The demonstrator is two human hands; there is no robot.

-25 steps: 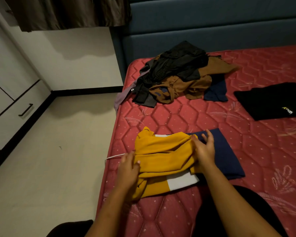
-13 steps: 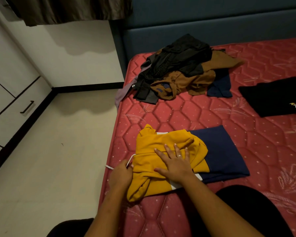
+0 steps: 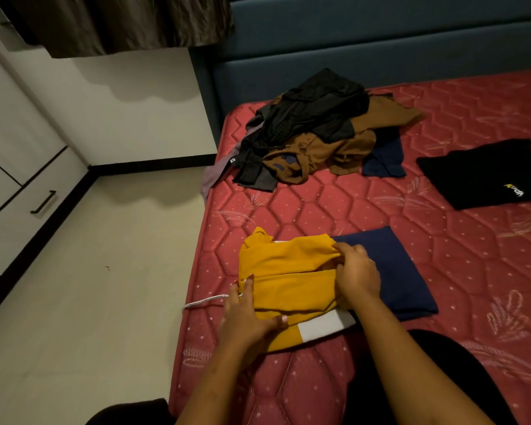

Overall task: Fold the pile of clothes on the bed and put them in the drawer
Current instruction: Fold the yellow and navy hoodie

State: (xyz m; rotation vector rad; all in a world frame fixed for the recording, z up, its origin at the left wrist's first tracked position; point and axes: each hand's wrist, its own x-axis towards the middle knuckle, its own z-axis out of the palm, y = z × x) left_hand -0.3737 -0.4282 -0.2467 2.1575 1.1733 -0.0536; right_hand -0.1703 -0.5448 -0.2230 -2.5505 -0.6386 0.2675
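Yellow garment, long axis left-right

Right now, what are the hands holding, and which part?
The yellow top: the left hand grips its left edge, the right hand pinches its folded right edge.

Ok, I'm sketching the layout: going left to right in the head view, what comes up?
drawer handle → white drawstring → yellow cloth → navy cloth → folded black shirt. The unfolded pile spans several, so it is left out.
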